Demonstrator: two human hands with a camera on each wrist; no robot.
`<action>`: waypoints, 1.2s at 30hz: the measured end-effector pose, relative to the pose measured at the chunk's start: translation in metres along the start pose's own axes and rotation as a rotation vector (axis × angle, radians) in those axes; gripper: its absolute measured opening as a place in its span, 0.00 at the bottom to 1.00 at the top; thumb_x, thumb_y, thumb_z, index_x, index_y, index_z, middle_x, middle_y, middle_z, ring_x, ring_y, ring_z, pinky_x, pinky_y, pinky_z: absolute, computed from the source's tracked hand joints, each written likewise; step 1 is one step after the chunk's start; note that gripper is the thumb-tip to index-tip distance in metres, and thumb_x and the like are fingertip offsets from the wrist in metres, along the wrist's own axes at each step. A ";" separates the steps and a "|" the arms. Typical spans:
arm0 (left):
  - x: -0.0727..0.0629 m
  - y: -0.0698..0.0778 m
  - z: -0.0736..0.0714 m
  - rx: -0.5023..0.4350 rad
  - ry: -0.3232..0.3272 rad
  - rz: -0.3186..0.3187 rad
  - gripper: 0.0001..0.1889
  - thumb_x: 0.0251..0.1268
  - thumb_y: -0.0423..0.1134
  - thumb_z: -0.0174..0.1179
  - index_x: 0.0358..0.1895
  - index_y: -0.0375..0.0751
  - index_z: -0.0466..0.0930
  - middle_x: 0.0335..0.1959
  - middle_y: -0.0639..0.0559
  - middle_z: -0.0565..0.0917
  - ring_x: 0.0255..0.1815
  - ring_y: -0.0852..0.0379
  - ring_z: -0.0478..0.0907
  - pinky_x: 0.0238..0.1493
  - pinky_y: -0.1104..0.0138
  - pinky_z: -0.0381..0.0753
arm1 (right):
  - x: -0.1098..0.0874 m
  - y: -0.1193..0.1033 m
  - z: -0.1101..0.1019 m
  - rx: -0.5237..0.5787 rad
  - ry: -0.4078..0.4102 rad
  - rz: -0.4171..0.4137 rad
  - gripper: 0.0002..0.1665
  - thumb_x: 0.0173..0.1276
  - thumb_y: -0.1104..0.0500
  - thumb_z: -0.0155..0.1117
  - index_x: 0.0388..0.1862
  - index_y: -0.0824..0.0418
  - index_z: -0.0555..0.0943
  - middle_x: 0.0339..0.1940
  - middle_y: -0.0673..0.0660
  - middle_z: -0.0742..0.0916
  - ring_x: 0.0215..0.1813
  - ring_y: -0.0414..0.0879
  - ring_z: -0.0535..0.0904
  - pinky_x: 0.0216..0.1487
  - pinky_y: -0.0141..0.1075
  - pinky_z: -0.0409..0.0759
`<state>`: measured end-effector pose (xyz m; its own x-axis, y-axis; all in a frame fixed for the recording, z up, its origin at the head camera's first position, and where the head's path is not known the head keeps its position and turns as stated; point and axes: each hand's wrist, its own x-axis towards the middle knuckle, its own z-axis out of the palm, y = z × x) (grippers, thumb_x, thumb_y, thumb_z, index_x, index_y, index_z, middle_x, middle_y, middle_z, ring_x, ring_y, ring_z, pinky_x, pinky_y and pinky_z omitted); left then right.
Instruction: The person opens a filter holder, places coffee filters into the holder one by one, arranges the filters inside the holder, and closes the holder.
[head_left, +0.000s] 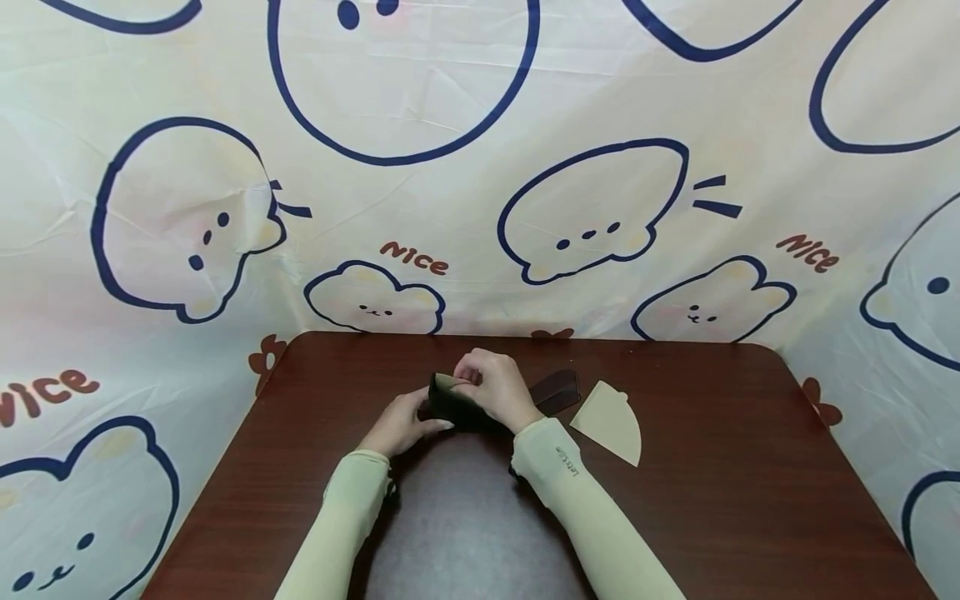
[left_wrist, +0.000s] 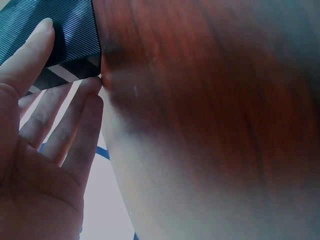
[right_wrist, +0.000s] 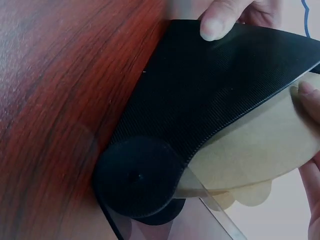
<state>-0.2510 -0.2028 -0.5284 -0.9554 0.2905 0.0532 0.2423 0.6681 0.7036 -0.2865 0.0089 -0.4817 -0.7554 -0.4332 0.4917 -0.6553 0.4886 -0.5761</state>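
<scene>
A black, finely ridged coffee filter holder (head_left: 453, 408) stands on the table in front of me. My left hand (head_left: 397, 425) grips it from the left, with the thumb on its ridged face and the fingers against its end in the left wrist view. Tan fan-shaped coffee filters (right_wrist: 250, 145) stick out of its open side. At that opening my right hand (head_left: 495, 387) pinches the filters; the right wrist view shows the thumb (right_wrist: 309, 95) against the paper. The holder's see-through lid (head_left: 557, 392) is swung out to the right on a round hinge (right_wrist: 137, 176).
One loose coffee filter (head_left: 611, 423) lies flat on the dark wooden table (head_left: 750, 500), just right of the lid. Behind the table and along its sides hangs a pale cloth (head_left: 480, 208) printed with blue-outlined cartoon animals.
</scene>
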 end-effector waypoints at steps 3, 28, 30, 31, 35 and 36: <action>0.000 0.000 0.000 -0.006 0.003 0.003 0.26 0.63 0.43 0.75 0.64 0.51 0.81 0.52 0.54 0.89 0.53 0.53 0.85 0.59 0.51 0.82 | 0.001 0.000 0.001 -0.012 0.003 -0.011 0.14 0.56 0.62 0.84 0.33 0.53 0.84 0.30 0.47 0.84 0.33 0.38 0.80 0.37 0.29 0.81; 0.001 0.003 0.002 -0.011 0.000 -0.037 0.22 0.62 0.43 0.75 0.60 0.51 0.82 0.53 0.53 0.89 0.56 0.51 0.85 0.60 0.50 0.81 | -0.003 0.005 0.009 -0.274 0.072 -0.039 0.18 0.50 0.51 0.89 0.30 0.47 0.84 0.27 0.41 0.85 0.37 0.36 0.77 0.34 0.32 0.79; 0.001 0.003 0.001 -0.013 -0.002 -0.040 0.23 0.63 0.43 0.75 0.60 0.51 0.82 0.54 0.53 0.88 0.57 0.51 0.84 0.60 0.49 0.81 | -0.003 0.004 0.008 -0.259 0.072 -0.036 0.18 0.49 0.51 0.89 0.30 0.47 0.84 0.27 0.42 0.85 0.38 0.37 0.78 0.34 0.32 0.79; 0.001 0.003 0.001 -0.012 -0.002 -0.039 0.23 0.63 0.43 0.75 0.61 0.51 0.82 0.54 0.53 0.88 0.57 0.51 0.84 0.60 0.49 0.81 | -0.004 0.004 0.008 -0.251 0.072 -0.035 0.18 0.49 0.51 0.89 0.30 0.47 0.84 0.27 0.42 0.85 0.38 0.37 0.78 0.34 0.32 0.79; 0.000 0.003 0.001 -0.002 0.001 -0.028 0.24 0.63 0.43 0.75 0.62 0.51 0.82 0.55 0.53 0.88 0.57 0.50 0.84 0.60 0.49 0.81 | -0.004 0.003 0.005 -0.241 0.072 -0.038 0.18 0.49 0.51 0.89 0.31 0.47 0.84 0.28 0.42 0.85 0.38 0.37 0.78 0.35 0.33 0.79; 0.000 0.003 0.000 -0.002 0.002 -0.026 0.24 0.63 0.43 0.75 0.62 0.51 0.82 0.55 0.53 0.88 0.57 0.51 0.84 0.60 0.49 0.81 | -0.004 0.002 0.004 -0.240 0.072 -0.039 0.18 0.49 0.50 0.89 0.31 0.47 0.84 0.28 0.42 0.85 0.38 0.37 0.78 0.35 0.33 0.79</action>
<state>-0.2502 -0.2007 -0.5265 -0.9617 0.2717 0.0365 0.2172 0.6740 0.7060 -0.2847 0.0086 -0.4878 -0.7223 -0.4050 0.5606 -0.6612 0.6421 -0.3879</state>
